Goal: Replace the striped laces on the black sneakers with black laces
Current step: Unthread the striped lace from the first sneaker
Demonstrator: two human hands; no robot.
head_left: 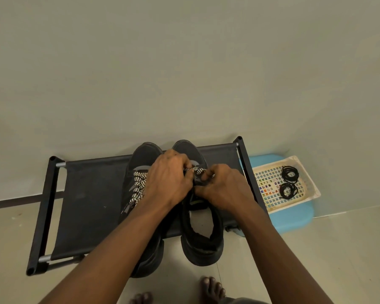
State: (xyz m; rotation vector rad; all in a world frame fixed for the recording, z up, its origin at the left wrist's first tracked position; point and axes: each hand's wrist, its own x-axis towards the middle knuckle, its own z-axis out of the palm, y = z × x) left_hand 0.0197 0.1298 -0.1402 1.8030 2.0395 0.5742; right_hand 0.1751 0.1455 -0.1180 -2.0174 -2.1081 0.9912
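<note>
While the left hand point(169, 178) curls its fingers round the striped lace point(199, 171) near the toe end of the right sneaker point(202, 240), the right hand point(225, 188) pinches that sneaker's black eyelet edge just beside it. The two hands nearly touch. A pale mark on the tongue is too blurred to read. The left sneaker point(145, 156) stands touching the right one, toes to the wall, with its striped lacing point(138, 189) threaded through, partly hidden under the left wrist. Both shoes sit on a low black fabric rack point(90, 194), their heels hanging over its near edge. To the right, a white mesh basket point(270, 178) rests on a blue stool point(294, 220) and holds the black laces as two coils point(290, 173) point(287, 190), well apart from the hands. Bare toes point(213, 288) show on the tiled floor below.
</note>
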